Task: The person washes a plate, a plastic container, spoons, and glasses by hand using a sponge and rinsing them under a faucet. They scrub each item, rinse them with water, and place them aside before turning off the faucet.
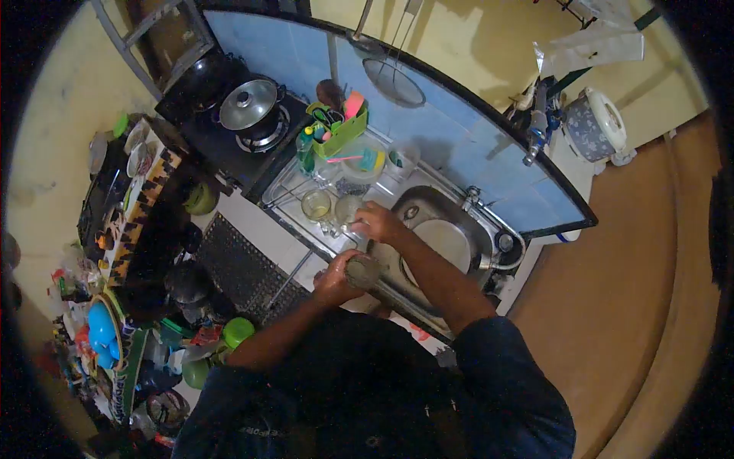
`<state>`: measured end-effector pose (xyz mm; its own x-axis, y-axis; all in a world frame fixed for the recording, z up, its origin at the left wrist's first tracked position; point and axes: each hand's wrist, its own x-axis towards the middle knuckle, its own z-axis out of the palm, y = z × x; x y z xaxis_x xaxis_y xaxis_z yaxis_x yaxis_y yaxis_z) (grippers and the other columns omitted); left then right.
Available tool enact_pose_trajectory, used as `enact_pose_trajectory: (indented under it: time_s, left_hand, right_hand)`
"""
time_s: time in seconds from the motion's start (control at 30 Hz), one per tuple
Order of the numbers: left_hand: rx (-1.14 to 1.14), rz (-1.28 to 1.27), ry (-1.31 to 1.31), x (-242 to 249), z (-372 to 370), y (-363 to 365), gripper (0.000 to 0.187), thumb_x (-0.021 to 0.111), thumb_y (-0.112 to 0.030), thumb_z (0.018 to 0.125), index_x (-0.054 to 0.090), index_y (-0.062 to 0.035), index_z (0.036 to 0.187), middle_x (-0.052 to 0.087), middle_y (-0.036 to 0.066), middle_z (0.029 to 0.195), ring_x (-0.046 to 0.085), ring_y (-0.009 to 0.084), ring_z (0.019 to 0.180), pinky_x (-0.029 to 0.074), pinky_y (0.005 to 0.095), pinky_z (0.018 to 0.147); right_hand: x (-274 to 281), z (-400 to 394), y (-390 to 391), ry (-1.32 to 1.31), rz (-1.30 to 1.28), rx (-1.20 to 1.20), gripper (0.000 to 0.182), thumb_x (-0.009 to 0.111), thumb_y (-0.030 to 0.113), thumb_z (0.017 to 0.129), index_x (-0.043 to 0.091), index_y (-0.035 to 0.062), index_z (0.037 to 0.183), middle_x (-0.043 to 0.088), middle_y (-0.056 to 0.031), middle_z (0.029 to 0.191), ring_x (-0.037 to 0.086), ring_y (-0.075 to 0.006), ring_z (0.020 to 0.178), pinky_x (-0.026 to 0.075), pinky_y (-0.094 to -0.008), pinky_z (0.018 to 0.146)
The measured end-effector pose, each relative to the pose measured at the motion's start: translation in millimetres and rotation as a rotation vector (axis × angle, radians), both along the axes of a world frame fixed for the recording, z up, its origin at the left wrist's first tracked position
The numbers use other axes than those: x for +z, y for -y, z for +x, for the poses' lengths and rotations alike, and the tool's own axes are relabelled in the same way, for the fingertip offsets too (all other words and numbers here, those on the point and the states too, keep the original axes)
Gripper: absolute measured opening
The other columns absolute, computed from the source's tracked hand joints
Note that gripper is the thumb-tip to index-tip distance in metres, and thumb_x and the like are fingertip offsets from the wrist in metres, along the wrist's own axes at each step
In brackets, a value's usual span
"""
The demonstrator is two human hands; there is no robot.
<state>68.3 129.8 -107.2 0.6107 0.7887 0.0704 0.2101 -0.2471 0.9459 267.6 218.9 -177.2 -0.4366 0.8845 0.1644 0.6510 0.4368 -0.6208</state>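
Observation:
My left hand [333, 283] is wrapped around a clear drinking glass [362, 271], held over the front edge of the sink unit with its mouth facing up toward me. My right hand [376, 223] reaches across to the drainboard, its fingers closed at a glass mug [348, 206]. Beside that mug stands another glass mug [316, 204] with a yellowish tint. The steel sink basin [480, 229] lies under my right forearm, and a large round pale shape, perhaps a basin [437, 249], sits inside it.
Behind the mugs are a green caddy [344, 134] with utensils, a green bottle [306, 153] and a plastic tub [403, 159]. A lidded pot [251, 107] stands on the stove to the left. The faucet [472, 197] is at the basin's back. A strainer [394, 83] hangs above.

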Motion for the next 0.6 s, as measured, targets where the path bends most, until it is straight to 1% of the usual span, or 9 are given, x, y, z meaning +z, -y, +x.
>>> enact_pose_trajectory:
  time_s: [0.07,0.13,0.2,0.23,0.3,0.33,0.4,0.47,0.6]
  left_hand:
    - [0.004,-0.036,-0.06,0.2,-4.5,-8.8,0.073,0.08,-0.012,0.061,0.039,-0.0019,0.12,0.054,0.013,0.108,0.052,0.024,0.103,0.042,0.0355,0.09]
    - [0.138,-0.09,0.013,-47.2,-6.1,-12.5,0.078,0.082,-0.012,0.056,0.04,-0.003,0.121,0.051,0.014,0.112,0.051,0.0249,0.106,0.042,0.0354,0.091]
    - [0.148,-0.072,0.032,-30.5,5.3,-24.4,0.081,0.082,-0.012,0.056,0.038,-0.0011,0.123,0.05,0.014,0.112,0.05,0.0244,0.107,0.04,0.0349,0.092]
    - [0.195,-0.061,0.084,-36.4,9.7,-30.3,0.083,0.081,-0.012,0.056,0.036,-0.0002,0.124,0.05,0.015,0.113,0.049,0.0242,0.107,0.04,0.0343,0.093]
    - [0.234,0.07,0.244,-63.3,24.9,-47.1,0.084,0.079,-0.009,0.059,0.031,0.0012,0.127,0.048,0.017,0.115,0.048,0.0243,0.108,0.038,0.0332,0.094]
    - [0.216,0.066,0.247,-57.3,34.4,-52.5,0.084,0.079,-0.009,0.059,0.031,0.0012,0.127,0.048,0.017,0.115,0.048,0.0243,0.108,0.038,0.0332,0.094]
    - [0.299,0.08,0.133,-43.5,52.3,-63.7,0.08,0.077,-0.006,0.061,0.031,0.0011,0.126,0.049,0.016,0.115,0.048,0.0242,0.108,0.037,0.0328,0.095]
    - [0.281,0.128,0.097,-42.7,66.9,-76.0,0.075,0.074,-0.003,0.063,0.032,0.0014,0.125,0.049,0.015,0.114,0.048,0.0235,0.108,0.037,0.0325,0.094]
    - [0.346,-0.004,0.273,-57.6,89.0,-85.0,0.068,0.07,0.0,0.065,0.034,-0.0004,0.123,0.049,0.013,0.113,0.049,0.0217,0.105,0.039,0.0328,0.092]
  right_hand:
    - [2.9,13.9,12.6,-0.045,0.117,-0.006,0.025,0.064,0.03,0.078,0.058,0.0062,0.084,0.057,-0.0135,0.085,0.055,-0.0319,0.077,0.045,-0.0415,0.068]
    - [28.7,33.8,49.9,-0.164,-0.058,-0.339,0.028,0.061,0.031,0.083,0.058,0.0033,0.08,0.057,-0.0103,0.071,0.055,-0.027,0.066,0.045,-0.0373,0.063]
    - [31.4,53.4,83.6,-0.477,-0.297,-0.638,0.034,0.058,0.037,0.086,0.056,0.0036,0.08,0.057,-0.0083,0.067,0.055,-0.0225,0.061,0.045,-0.0322,0.062]
    - [22.0,68.5,97.9,-0.472,-0.297,-0.648,0.034,0.058,0.037,0.086,0.056,0.0036,0.08,0.057,-0.0083,0.067,0.055,-0.0225,0.061,0.045,-0.0322,0.062]
    - [3.4,96.2,121.6,-0.875,-0.602,-0.886,0.038,0.055,0.044,0.087,0.054,0.006,0.081,0.058,-0.0069,0.066,0.057,-0.0208,0.061,0.047,-0.0311,0.064]
    - [-0.1,105.0,133.1,-0.879,-0.595,-0.904,0.038,0.055,0.044,0.087,0.054,0.006,0.081,0.058,-0.0069,0.066,0.057,-0.0208,0.061,0.047,-0.0311,0.064]
    - [-5.3,118.3,154.3,-1.278,-0.9,-1.024,0.04,0.052,0.049,0.087,0.05,0.0094,0.082,0.059,-0.0103,0.074,0.06,-0.0245,0.069,0.049,-0.0364,0.068]
    - [-2.3,119.6,168.8,-1.379,-0.906,-1.059,0.041,0.051,0.051,0.086,0.049,0.0103,0.082,0.06,-0.0118,0.079,0.06,-0.0261,0.073,0.049,-0.0387,0.069]
    - [1.5,123.6,184.9,-1.613,-1.02,-0.978,0.041,0.05,0.053,0.085,0.048,0.0122,0.082,0.058,-0.0143,0.091,0.059,-0.0311,0.082,0.048,-0.0441,0.071]
